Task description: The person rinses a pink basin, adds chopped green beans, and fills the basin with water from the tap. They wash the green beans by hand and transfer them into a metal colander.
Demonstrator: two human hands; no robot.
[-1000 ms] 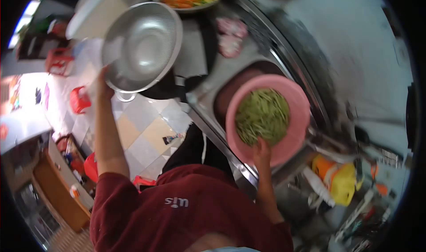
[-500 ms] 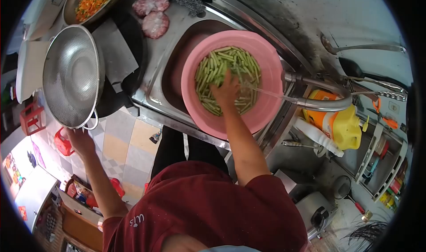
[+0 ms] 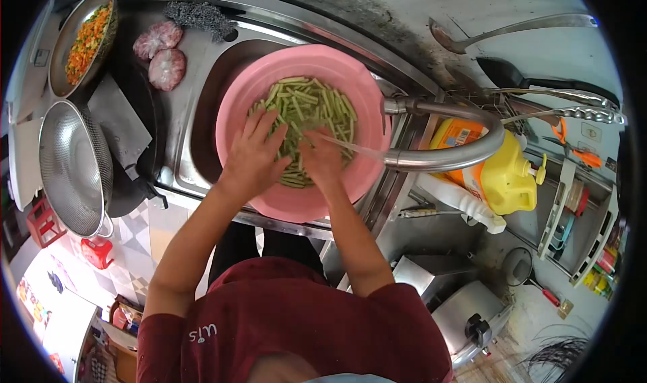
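Cut green beans (image 3: 293, 103) float in water inside a pink basin (image 3: 246, 90), which sits in the sink. Spread over the beans at the basin's left side are the fingers of my left hand (image 3: 255, 155); that hand is open. Beside it my right hand (image 3: 322, 157) reaches into the water among the beans, under the stream from the curved faucet (image 3: 465, 157). Its fingertips are blurred and partly hidden by the water. A metal mesh strainer (image 3: 71, 164) stands on the left, apart from both hands.
A cleaver (image 3: 118, 120) lies by the strainer. Two bagged pinkish bundles (image 3: 166, 69) and a dark scrubber (image 3: 199, 20) are behind the sink's left side. A pan of diced vegetables (image 3: 87, 42) stands far left. A yellow jug (image 3: 505, 181) is right of the faucet.
My left hand has left the strainer's handle and moved right into the basin. My right hand stays among the beans. The whole view has shifted left.
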